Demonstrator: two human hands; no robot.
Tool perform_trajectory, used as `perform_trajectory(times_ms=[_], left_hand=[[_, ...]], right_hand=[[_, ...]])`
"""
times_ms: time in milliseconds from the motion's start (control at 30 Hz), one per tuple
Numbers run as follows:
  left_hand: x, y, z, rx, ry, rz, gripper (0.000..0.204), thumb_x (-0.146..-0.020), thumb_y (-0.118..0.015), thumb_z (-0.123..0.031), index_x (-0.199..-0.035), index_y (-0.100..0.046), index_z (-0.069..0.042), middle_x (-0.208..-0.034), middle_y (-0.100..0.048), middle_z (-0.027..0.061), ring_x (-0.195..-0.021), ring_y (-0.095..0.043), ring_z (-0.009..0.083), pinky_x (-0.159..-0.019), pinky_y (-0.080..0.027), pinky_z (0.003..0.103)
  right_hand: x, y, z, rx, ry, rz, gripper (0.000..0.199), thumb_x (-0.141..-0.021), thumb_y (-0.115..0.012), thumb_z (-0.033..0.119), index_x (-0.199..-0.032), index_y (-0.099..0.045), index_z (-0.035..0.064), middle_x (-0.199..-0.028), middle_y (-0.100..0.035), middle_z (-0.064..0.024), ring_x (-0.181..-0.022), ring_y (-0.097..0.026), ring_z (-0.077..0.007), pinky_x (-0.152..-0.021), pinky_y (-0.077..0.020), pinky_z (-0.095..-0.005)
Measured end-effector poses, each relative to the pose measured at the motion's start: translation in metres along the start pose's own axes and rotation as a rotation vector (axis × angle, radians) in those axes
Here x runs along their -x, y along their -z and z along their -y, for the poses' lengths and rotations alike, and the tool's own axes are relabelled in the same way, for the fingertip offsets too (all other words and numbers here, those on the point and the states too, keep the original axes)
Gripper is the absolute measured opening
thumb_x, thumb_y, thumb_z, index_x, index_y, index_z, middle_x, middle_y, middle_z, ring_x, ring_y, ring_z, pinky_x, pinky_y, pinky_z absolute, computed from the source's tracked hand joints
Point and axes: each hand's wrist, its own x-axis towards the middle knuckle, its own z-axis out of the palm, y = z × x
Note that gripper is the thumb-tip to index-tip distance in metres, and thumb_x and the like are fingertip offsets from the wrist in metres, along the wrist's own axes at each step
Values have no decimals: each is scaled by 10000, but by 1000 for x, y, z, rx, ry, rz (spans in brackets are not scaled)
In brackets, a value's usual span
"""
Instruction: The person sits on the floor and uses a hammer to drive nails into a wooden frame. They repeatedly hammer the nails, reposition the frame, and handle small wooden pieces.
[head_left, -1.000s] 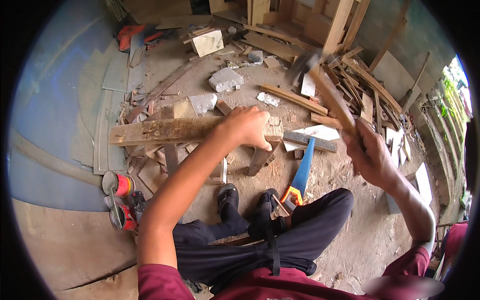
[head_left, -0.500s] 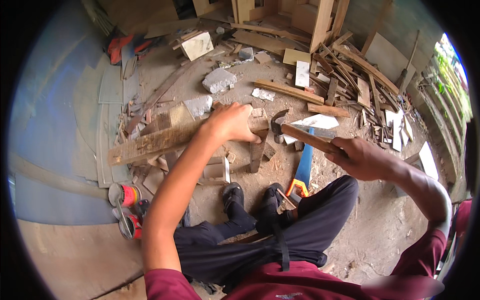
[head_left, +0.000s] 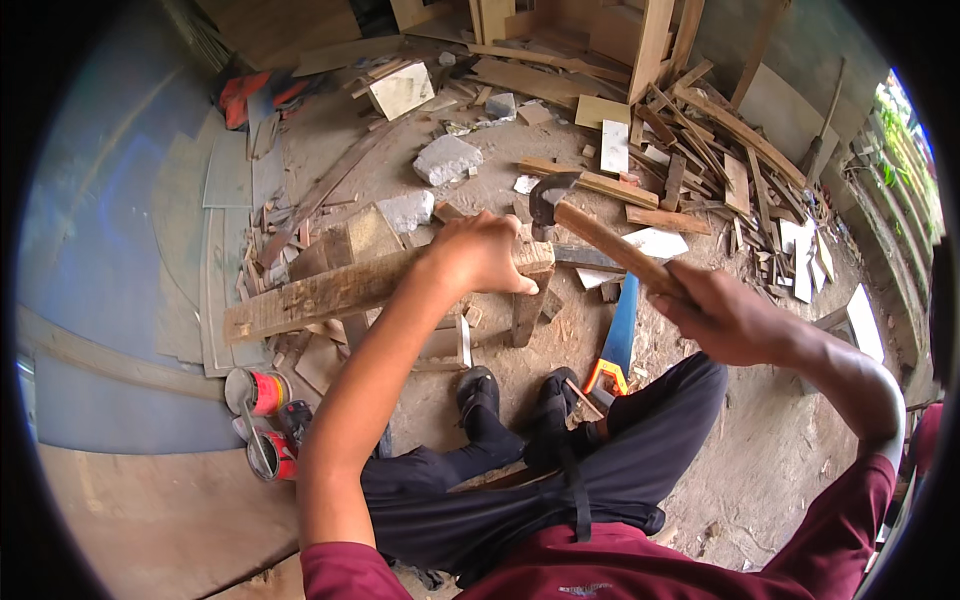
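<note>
A rough wooden beam (head_left: pixel 320 295) lies slanted across the space before me, its right end raised over a short upright wood piece (head_left: pixel 528 318). My left hand (head_left: pixel 478 255) grips the beam close to that end, fingers over the top and thumb on the near side. What its fingertips press on is hidden. In my right hand (head_left: pixel 725 312) is a claw hammer (head_left: pixel 612 243), held by the lower part of its wooden handle. The hammer's dark head stands just above the beam's right end, its striking face at or very near the wood; contact is unclear.
A handsaw (head_left: pixel 620 325) with a blue blade lies near my feet. Two paint cans (head_left: pixel 268 393) stand at left. Scrap wood (head_left: pixel 690 150) is piled at the back right, and a concrete chunk (head_left: pixel 447 160) lies beyond the beam. A dark flat bar (head_left: pixel 590 257) extends rightward.
The hammer head has moved up and slightly left, from beside the beam's end to over it. The beam's right end now shows beyond my left hand, which still grips it.
</note>
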Motion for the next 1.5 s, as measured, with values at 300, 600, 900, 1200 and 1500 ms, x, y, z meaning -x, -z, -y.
perform_trajectory(times_ms=[300,600,900,1200,1500], left_hand=[[6,6,9,31,68,61,831,-615,-838,-523,-1144,-611,75,-1154,-645,310,-1127,-615,416,-977,-509,473],[4,9,-6,39,23,20,754,-607,-839,-516,-1054,-633,55,-1029,-691,278,-983,-680,417,-904,-548,452],[-1,0,1,10,11,24,780,-614,-834,-532,-1090,-639,55,-1049,-690,281,-1071,-644,426,-943,-532,469],[6,12,3,53,69,60,792,-607,-846,-504,-1113,-626,65,-1073,-685,279,-1022,-672,405,-940,-535,442],[-2,7,-1,-20,-10,-6,794,-620,-841,-525,-1112,-628,61,-1104,-677,275,-1064,-664,388,-962,-526,437]], right_hand=[[-22,19,51,-626,9,-418,466,-1080,-338,452,-1090,-536,31,-615,-390,47,-455,-350,-32,-384,-286,-214],[-5,20,32,-191,-230,-88,325,-1075,-433,353,-1012,-553,57,-603,-401,64,-473,-394,-31,-406,-323,-229],[-5,-8,1,-280,-159,-121,376,-1067,-426,392,-950,-538,53,-628,-464,42,-437,-392,-66,-378,-339,-254],[-20,27,26,-613,-153,-391,424,-1062,-395,478,-995,-528,81,-624,-413,55,-437,-357,-43,-374,-286,-222],[6,24,21,-62,-310,17,488,-1067,-410,424,-909,-589,-1,-657,-537,-50,-575,-521,-183,-554,-433,-390]])
